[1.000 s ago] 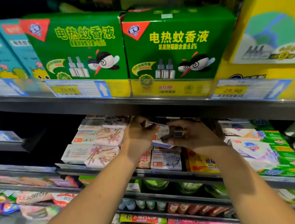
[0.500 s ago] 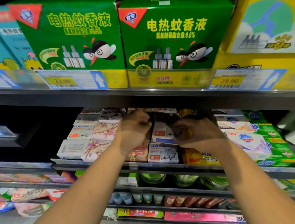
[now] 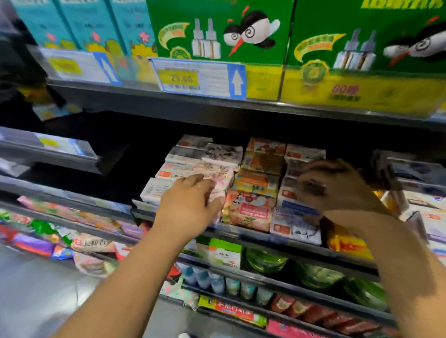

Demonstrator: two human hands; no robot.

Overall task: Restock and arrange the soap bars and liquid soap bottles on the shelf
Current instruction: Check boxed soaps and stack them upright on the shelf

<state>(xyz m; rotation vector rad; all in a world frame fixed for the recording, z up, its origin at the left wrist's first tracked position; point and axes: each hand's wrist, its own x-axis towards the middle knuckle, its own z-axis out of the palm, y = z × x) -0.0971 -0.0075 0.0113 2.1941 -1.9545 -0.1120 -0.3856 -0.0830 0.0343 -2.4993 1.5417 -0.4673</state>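
Pink-flowered soap bars (image 3: 218, 173) lay in a row at the left of the shelf (image 3: 251, 233), and your left hand (image 3: 190, 207) rested on the frontmost pack with its fingers (image 3: 207, 188) stretched out flat, gripping nothing. Just beside them stood a row of orange-and-red soap packs (image 3: 256, 201), then a row of white-and-blue soap boxes (image 3: 297, 223). Your right hand (image 3: 337, 189) hovered over that last row, fingers (image 3: 308, 186) curled down toward the boxes; through the blur I could not tell whether they gripped one. Above, green boxes (image 3: 221, 22) sat on the upper shelf (image 3: 211, 108) behind a yellow price tag (image 3: 181, 78).
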